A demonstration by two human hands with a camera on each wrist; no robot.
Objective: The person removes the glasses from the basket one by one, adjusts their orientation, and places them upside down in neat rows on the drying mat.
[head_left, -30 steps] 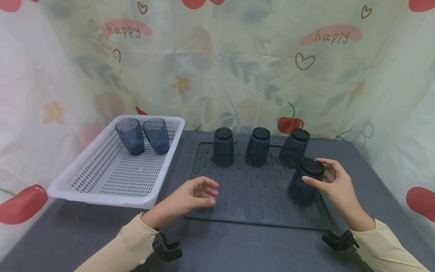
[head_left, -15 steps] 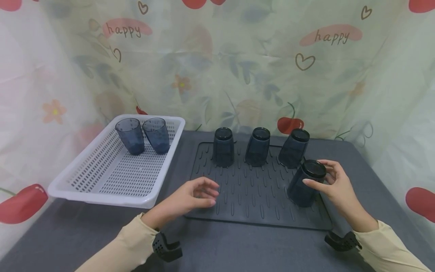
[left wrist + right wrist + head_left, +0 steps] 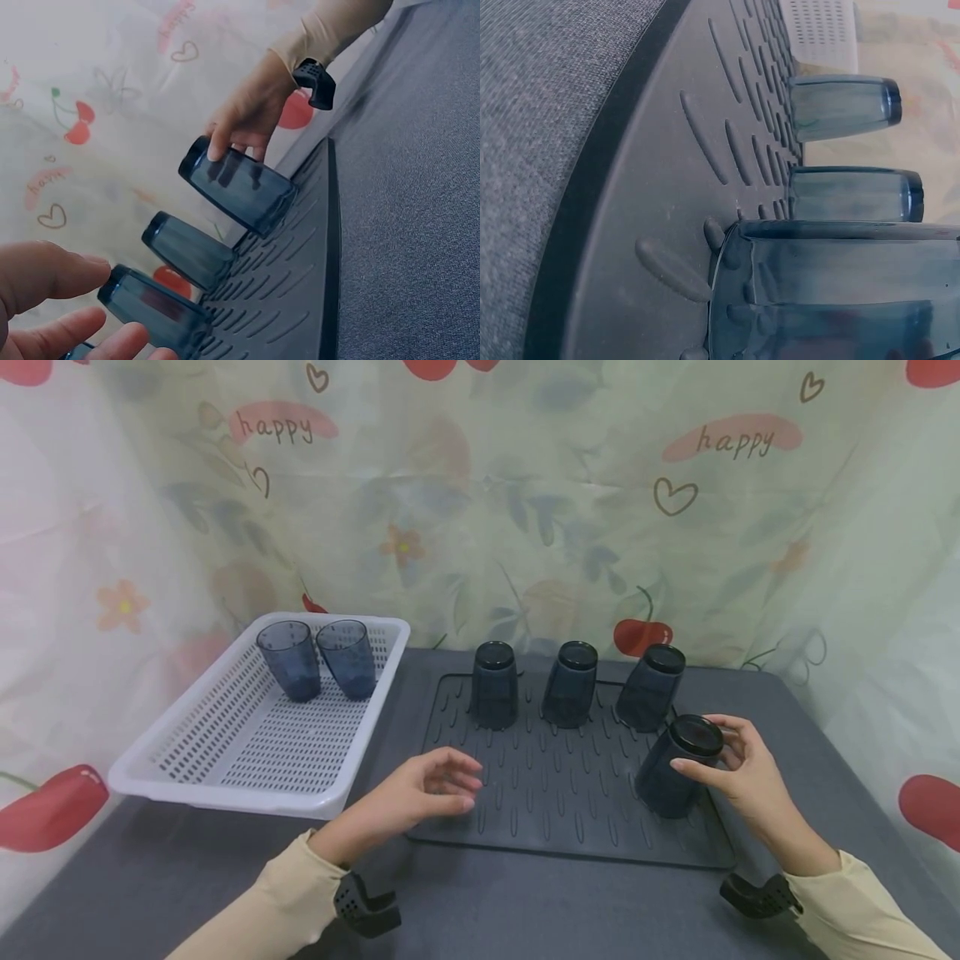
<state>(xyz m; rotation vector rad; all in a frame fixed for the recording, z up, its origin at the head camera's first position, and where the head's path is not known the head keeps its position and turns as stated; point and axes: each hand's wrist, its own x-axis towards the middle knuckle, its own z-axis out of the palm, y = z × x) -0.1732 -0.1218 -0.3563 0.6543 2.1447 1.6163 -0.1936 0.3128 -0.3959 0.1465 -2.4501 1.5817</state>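
Note:
My right hand (image 3: 750,777) grips an upside-down blue-tinted drinking glass (image 3: 678,768) near its base, thumb on the near side and fingers behind. Its rim meets the right part of the dark ridged drying mat (image 3: 540,793), as the right wrist view shows. In the left wrist view the same glass (image 3: 238,187) has the fingers around its base end. My left hand (image 3: 420,789) hovers by the mat's left front, fingers loosely bent with nothing in them. Three more glasses stand inverted along the mat's back: left (image 3: 494,689), middle (image 3: 570,689) and right (image 3: 650,692).
A white perforated plastic basket (image 3: 217,802) sits at the left of the grey-covered table (image 3: 555,902). Inside it, two blue glasses lean upright at the back, one left (image 3: 291,664) and one right (image 3: 348,664). A patterned curtain (image 3: 480,527) hangs behind.
The right hand has shifted slightly right and toward me, and the base of the held glass has tipped a little with it. The left hand has barely moved.

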